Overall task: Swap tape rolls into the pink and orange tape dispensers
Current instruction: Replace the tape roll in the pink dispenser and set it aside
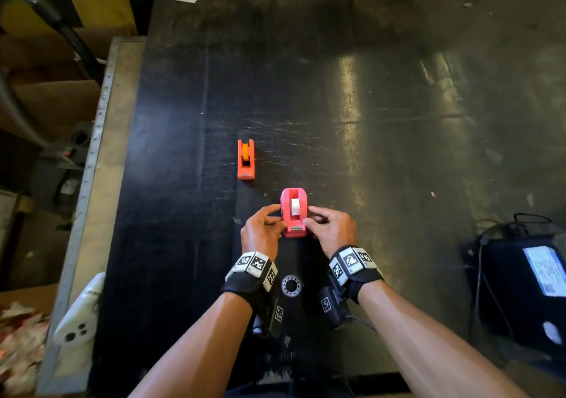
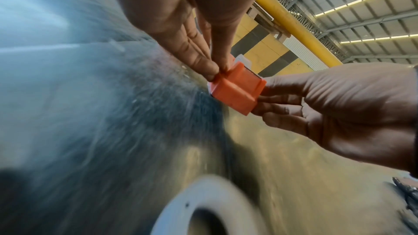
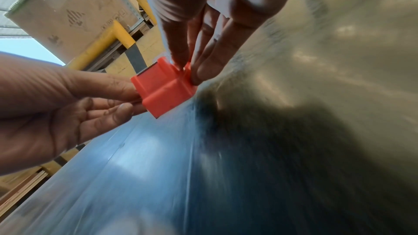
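The pink tape dispenser [image 1: 294, 213] stands on the black table [image 1: 367, 121], its cutter end toward me and a white tape roll [image 1: 295, 207] seated in it. My left hand [image 1: 275, 218] pinches its left side and my right hand [image 1: 312, 218] pinches its right side. In the wrist views the dispenser [image 2: 237, 92] [image 3: 162, 88] shows its cutter end between the fingertips of both hands. Farther back and to the left stands the orange tape dispenser [image 1: 245, 160] with an orange roll [image 1: 246, 151] in it, untouched.
A loose ring-shaped roll [image 1: 291, 285] lies on the table between my wrists, blurred in the left wrist view [image 2: 203, 208]. A black device with a label and cables [image 1: 526, 290] sits at the right edge. A white object [image 1: 79, 321] leans at the table's left edge.
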`<state>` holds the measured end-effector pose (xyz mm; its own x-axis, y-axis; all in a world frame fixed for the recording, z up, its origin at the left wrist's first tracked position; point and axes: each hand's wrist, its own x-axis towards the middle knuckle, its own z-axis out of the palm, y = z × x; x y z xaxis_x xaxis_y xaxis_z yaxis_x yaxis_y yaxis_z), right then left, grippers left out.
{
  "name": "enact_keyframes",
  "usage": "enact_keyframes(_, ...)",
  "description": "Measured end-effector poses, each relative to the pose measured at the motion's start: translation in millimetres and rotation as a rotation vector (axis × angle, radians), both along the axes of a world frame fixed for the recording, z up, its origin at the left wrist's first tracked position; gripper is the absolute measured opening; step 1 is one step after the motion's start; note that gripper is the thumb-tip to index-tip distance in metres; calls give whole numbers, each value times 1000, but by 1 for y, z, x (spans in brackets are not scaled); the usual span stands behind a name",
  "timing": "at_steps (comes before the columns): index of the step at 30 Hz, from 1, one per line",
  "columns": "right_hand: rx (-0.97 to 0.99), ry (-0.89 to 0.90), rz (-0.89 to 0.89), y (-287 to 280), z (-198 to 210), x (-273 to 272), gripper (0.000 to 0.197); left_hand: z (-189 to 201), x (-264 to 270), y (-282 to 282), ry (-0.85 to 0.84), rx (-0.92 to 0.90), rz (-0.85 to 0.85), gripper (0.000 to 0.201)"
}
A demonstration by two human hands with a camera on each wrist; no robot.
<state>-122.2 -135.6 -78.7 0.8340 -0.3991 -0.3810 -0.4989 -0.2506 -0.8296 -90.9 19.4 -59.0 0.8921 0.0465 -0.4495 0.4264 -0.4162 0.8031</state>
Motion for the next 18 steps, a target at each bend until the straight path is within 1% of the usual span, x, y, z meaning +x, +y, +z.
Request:
enact_keyframes(8,-25,29,16,9,0,-40,36,-4,-39,10,7,4,-28,34)
enact_keyframes(18,-29,47,19,15,-5,-52,37,-10,-46,14,26,64,-72,34)
